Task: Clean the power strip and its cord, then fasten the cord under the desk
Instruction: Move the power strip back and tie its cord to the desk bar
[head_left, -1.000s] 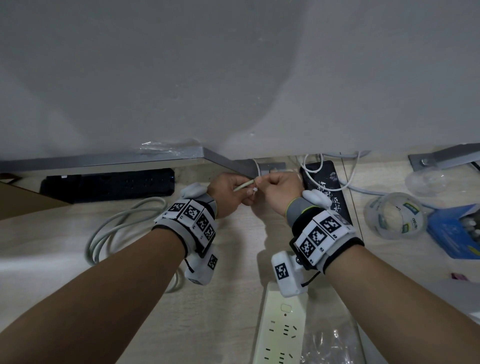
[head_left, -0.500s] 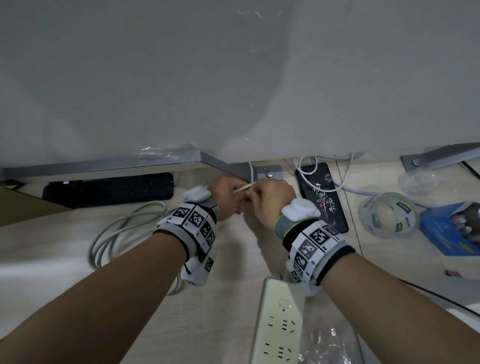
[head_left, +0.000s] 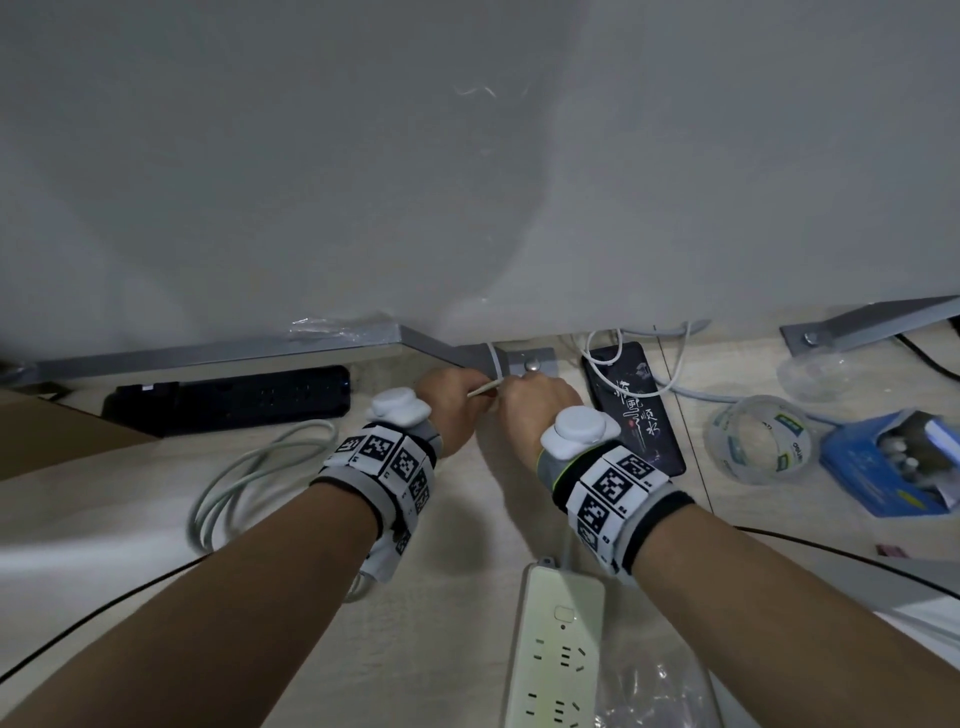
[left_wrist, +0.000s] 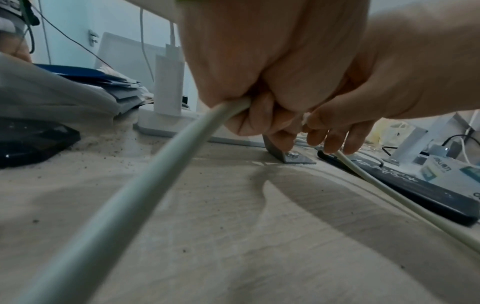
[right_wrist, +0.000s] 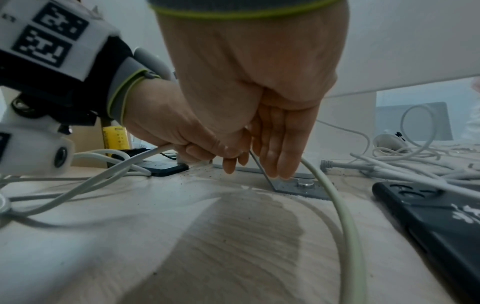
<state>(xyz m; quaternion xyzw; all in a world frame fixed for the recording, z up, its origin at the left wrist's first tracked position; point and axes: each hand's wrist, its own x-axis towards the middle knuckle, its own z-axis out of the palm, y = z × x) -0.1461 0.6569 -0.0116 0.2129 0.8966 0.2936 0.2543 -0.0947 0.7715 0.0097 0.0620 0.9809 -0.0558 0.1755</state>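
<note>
The white power strip (head_left: 558, 649) lies at the bottom of the head view, and its pale cord (head_left: 249, 478) lies coiled at the left. My left hand (head_left: 452, 405) grips a stretch of the cord (left_wrist: 182, 148) in its fist, close to the grey metal bracket (head_left: 447, 351). A thin white cable tie (head_left: 493, 361) loops round that bracket, and its tail (head_left: 483, 388) runs between my hands. My right hand (head_left: 535, 405) touches the left and pinches at the tie. Its other fingers (right_wrist: 275, 156) hang down over the bracket's bolted foot (right_wrist: 298, 186). The cord (right_wrist: 337, 205) runs out below them.
A black power strip (head_left: 228, 397) lies at the back left. A dark phone (head_left: 634, 410), a clear tape roll (head_left: 761, 441) and a blue box (head_left: 893, 467) sit to the right, with loose white cables (right_wrist: 415, 162). A second bracket (head_left: 872, 322) is far right. Grit dots the pale surface.
Both hands have edged forward toward the bracket's foot and stayed together at the tie. The right wrist has turned so that its back faces up.
</note>
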